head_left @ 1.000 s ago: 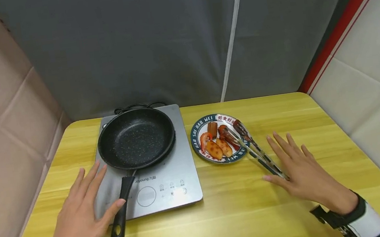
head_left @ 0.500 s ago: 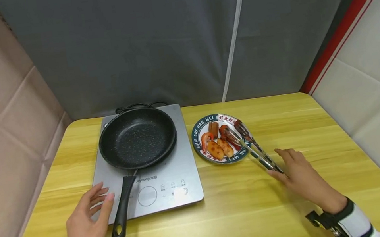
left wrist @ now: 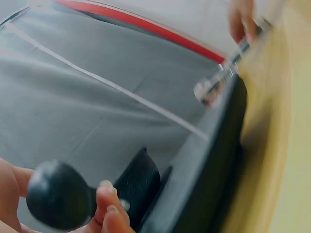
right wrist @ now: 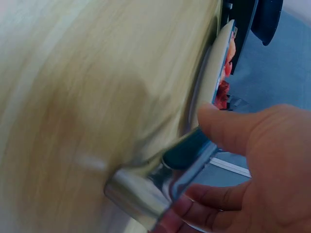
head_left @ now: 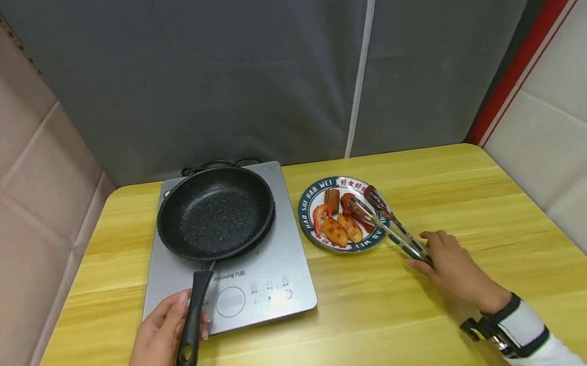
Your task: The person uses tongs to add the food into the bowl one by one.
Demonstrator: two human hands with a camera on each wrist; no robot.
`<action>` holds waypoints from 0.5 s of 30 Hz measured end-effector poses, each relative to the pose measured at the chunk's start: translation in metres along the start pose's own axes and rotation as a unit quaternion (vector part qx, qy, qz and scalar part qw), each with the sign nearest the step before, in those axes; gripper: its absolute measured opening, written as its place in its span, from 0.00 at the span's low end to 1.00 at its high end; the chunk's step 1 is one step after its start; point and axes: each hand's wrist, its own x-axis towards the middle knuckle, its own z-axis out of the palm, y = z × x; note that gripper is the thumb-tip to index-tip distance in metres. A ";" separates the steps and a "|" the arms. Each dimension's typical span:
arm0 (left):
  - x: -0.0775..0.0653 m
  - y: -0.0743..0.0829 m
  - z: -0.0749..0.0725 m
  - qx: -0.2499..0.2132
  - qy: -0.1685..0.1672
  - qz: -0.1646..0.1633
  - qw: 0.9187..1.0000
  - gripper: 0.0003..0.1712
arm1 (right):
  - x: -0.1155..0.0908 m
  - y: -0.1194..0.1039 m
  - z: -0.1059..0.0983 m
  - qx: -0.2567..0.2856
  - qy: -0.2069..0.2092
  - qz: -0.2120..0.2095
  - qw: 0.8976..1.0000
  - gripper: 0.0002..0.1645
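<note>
Overlapping plate (head_left: 305,218) of food (head_left: 334,231); tongs (head_left: 390,233)

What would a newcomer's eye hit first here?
The dark pan on the silver hob at left, with the left grip around its handle. Next, the bright food on the patterned plate, just right of the hob. Then the shiny tongs, tips over that plate, rear end in the right grip.
</note>
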 end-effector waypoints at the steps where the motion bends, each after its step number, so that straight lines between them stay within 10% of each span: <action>1: 0.000 0.001 0.000 -0.012 -0.014 -0.009 1.000 0.28 | 0.001 0.001 0.002 0.002 -0.001 0.002 1.000 0.36; 15: 0.007 0.006 0.000 -0.052 -0.149 -0.057 0.986 0.35 | 0.004 0.000 0.012 0.043 -0.011 -0.002 0.999 0.19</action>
